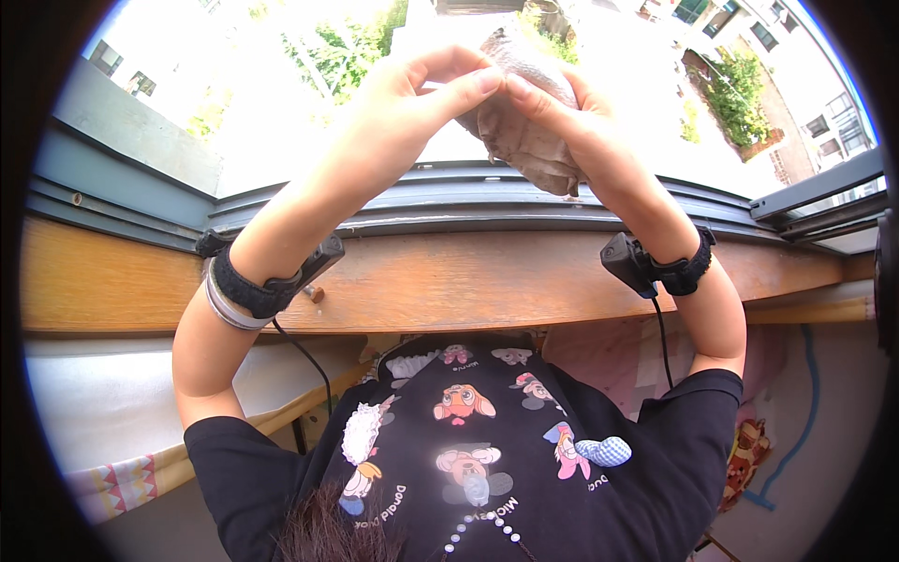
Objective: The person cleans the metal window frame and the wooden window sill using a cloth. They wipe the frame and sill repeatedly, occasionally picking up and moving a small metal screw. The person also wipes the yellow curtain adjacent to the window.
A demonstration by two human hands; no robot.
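A crumpled, damp-looking grey-brown cloth (527, 137) is bunched up over the track of an open window, at the top of the view. My left hand (432, 88) pinches its left side between thumb and bent fingers. On the other side, my right hand (572, 112) grips the cloth, with the fingers partly hidden behind it. The two thumb tips nearly meet in front. A loose, folded end hangs below the hands, above the dark metal window track (449, 204).
A wooden windowsill (449, 274) runs across in front of me, with a small round brown object (314, 293) near its left part. Sliding window frames (822, 190) stand at the right. Wrist straps with small devices and cables (628, 263) sit on both forearms. Buildings and greenery lie outside, far below.
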